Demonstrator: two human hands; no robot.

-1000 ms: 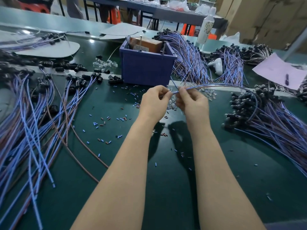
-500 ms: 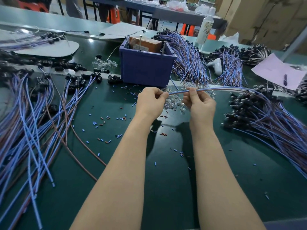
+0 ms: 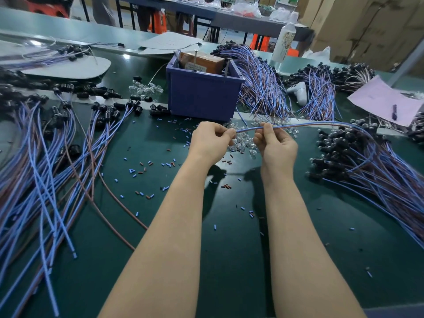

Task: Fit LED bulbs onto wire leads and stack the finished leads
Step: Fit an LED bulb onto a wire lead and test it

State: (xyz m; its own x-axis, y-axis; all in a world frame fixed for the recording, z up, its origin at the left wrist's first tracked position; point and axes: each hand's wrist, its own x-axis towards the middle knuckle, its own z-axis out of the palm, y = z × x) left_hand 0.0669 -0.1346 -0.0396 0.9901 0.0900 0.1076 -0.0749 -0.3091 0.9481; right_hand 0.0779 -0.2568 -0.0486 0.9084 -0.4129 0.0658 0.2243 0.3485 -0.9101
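Wire lead (image 3: 298, 125): a blue-and-brown pair held up off the table, above the heap of clear bulbs (image 3: 244, 143). It arches right and drops into the right-hand pile of leads (image 3: 371, 166). The left hand (image 3: 211, 143) has its fingers curled, pinching the wire's free end. The right hand (image 3: 275, 145) pinches the same wire just beside it, thumb on top. I can't tell whether a bulb is already in the left fingertips (too small, hidden). The step looks like fitting, or getting the end ready for a bulb. The next move likely needs the end held steady and a bulb lined up and pushed on, then the lead laid on the left pile (image 3: 46, 171). Blue bin (image 3: 202, 97) behind, cut insulation bits (image 3: 142, 167) scattered on the green mat (image 3: 229, 249).
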